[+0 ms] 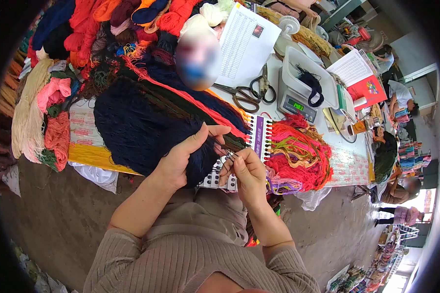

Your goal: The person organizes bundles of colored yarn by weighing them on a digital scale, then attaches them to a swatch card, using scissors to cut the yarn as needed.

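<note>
A thick bundle of dark navy yarn (129, 129) lies over the front edge of the table. My left hand (183, 151) is wrapped round the bundle's right end, its thumb and forefinger pointing to the right. Just beside it, my right hand (249, 173) pinches thin dark strands at that end between thumb and fingertips. Beneath the hands is a white and purple card with a row of holes (260, 134). Coral-pink yarn (200, 105) and dark green and brown strands run to the holes. The exact grip on the strands is partly hidden by my fingers.
Tangled red and pink yarn (298, 158) lies right of the card. Beyond are scissors (247, 100), a digital scale (298, 108) bearing a white tub (308, 63), and a printed sheet (247, 46). Colourful skeins (83, 36) are heaped at the left. Other people work at the far right.
</note>
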The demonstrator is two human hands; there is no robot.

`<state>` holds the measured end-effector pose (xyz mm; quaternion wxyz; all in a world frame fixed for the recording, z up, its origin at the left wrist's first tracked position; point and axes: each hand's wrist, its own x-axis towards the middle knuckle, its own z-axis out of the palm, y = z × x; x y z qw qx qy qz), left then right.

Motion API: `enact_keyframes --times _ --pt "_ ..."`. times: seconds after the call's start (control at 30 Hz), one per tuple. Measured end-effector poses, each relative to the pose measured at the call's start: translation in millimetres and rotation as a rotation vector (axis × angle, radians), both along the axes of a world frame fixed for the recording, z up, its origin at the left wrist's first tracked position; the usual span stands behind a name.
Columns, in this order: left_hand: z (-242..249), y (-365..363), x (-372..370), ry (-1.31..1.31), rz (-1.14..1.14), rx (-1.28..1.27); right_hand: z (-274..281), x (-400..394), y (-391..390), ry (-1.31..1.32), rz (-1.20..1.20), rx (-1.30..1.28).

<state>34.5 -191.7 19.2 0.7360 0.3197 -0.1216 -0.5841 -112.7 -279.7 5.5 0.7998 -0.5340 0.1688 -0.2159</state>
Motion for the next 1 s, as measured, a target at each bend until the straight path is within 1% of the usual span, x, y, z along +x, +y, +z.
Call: enact_keyframes --times 0.1,0.17,0.3,0.37,0.43,0.5,0.53,0.57,0.6,0.63,0.67,0.7,0.73,0.77,0.8,0.83,0.87,0.9,0.93,0.97,1.0 --pt "-1.7 0.0 0.5 -0.025 0.002 -0.034 3.4 0.1 0.7 0.009 -0.003 0.005" --pt "-3.7 -0.2 1.1 0.063 -0.006 -0.064 4.7 0.0 1.0 0.018 -0.004 0.005" --pt "0.3 -0.4 4.3 0.138 -0.001 -0.063 5.2 0.3 2.3 0.039 -0.038 0.015" --pt "2.1 0.2 5.6 0.272 -0.031 -0.080 5.8 0.8 3.8 0.052 -0.057 0.042" --pt "1.2 -1.2 8.0 0.274 -0.038 -0.078 7.3 1.4 5.2 0.145 -0.070 0.072" --pt "-1.7 -0.5 10.7 0.277 -0.049 -0.076 11.5 1.8 4.8 0.239 0.081 -0.034" --pt "-4.2 1.1 13.7 0.210 -0.065 -0.078 11.1 1.6 6.9 0.278 0.104 -0.042" --pt "-6.4 1.2 16.8 0.143 -0.093 -0.084 11.4 0.4 4.7 0.313 0.125 -0.138" --pt "-5.8 5.5 20.3 0.109 -0.129 -0.045 12.8 2.0 4.3 0.166 0.028 -0.176" --pt "0.9 12.4 27.6 -0.024 -0.163 0.031 22.0 3.5 -5.6 0.136 -0.010 -0.229" --pt "-6.0 24.7 41.7 0.082 -0.234 0.159 31.9 2.1 -22.0 0.083 -0.032 -0.224" --pt "-13.1 37.4 58.5 0.050 -0.187 0.198 42.1 0.5 -40.8 -0.050 -0.072 -0.184" --pt "-29.9 50.0 82.9 0.012 -0.077 0.226 63.9 1.1 -60.0 -0.149 -0.119 -0.215" --pt "-31.1 61.9 101.5 -0.006 0.094 0.257 85.4 1.1 -79.4 -0.201 -0.191 -0.238" --pt "-25.2 70.1 111.3 0.026 0.403 0.378 108.5 3.1 -104.2 -0.285 -0.159 -0.272" --pt "-53.1 92.5 141.0 0.082 0.498 0.257 135.2 8.2 -122.4 -0.362 -0.125 -0.339" --pt "-91.3 120.0 174.7 0.124 0.475 0.076 156.4 18.8 -139.6 -0.365 -0.217 -0.425" --pt "-110.9 138.6 192.0 0.316 0.395 -0.180 185.2 27.6 -156.2 -0.382 -0.187 -0.461" --pt "-131.4 158.1 212.5 0.287 0.425 -0.214 209.7 32.8 -199.6 -0.366 -0.225 -0.578" --pt "-142.9 171.0 223.8 0.259 0.458 -0.249 238.0 51.8 -181.6 -0.387 -0.339 -0.579" --pt "-140.1 174.2 221.4 0.279 0.543 -0.276 265.4 63.7 -180.5 -0.321 -0.491 -0.628"
